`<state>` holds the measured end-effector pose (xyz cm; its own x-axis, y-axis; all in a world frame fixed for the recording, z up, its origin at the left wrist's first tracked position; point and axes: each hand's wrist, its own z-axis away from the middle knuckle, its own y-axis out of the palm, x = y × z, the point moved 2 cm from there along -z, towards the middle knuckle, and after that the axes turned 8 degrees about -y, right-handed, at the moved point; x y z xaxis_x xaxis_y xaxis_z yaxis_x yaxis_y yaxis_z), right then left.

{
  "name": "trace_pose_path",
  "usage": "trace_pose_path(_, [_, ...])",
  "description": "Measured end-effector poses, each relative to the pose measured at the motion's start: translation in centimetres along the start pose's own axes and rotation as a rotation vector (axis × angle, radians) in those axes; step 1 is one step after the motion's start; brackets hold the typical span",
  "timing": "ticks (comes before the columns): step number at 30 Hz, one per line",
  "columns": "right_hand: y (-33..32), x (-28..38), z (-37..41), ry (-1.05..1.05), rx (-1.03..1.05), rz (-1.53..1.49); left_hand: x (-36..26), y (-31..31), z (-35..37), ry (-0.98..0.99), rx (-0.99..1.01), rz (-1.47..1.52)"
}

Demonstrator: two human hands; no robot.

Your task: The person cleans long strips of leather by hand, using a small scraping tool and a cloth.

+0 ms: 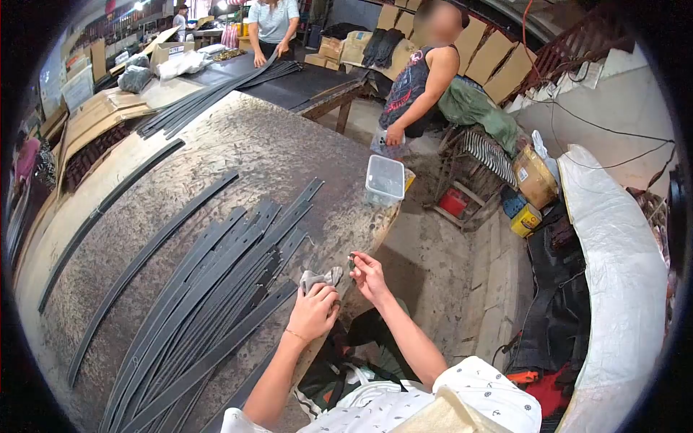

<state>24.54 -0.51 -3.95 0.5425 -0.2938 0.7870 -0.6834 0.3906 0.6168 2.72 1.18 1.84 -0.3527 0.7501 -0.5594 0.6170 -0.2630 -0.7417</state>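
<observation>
Grey cloth (325, 277) gripped under left hand (315, 312); right hand (369, 276) near, pinching small dark object (351, 262).

Light is moderate and uneven, with small lamps (222, 5) glaring white beyond the far edge of the desk (310, 148). A pale sheen washes the desktop toward its far left corner, while its middle looks darker. Shadow lies on the floor (469, 260) just beside the right edge; farther right, a white sack (613, 289) shows very bright. Wide-angle distortion bows the desk's edges, and black rounds off the picture's corners. The left hand (314, 314) and right hand (369, 276) look fairly sharp; the background beyond the far edge is softer.
</observation>
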Motion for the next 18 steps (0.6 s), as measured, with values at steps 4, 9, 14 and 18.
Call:
trace_pose_path(4, [0.0,0.0,0.0,-0.001,0.007,-0.008,0.1,0.0,0.0,-0.02,0.05,-0.007])
trace_pose_path(9, [0.1,0.0,0.0,-0.004,0.016,-0.017,0.3,-0.3,0.0,-0.04,0.061,0.041])
trace_pose_path(14, [-0.5,-0.2,-0.2,0.001,-0.008,0.079,0.1,0.1,-0.1,-0.122,0.0,-0.054])
trace_pose_path(18, [0.4,0.4,-0.2,0.002,-0.051,0.132,0.9,0.6,0.2,-0.286,-0.17,-0.144])
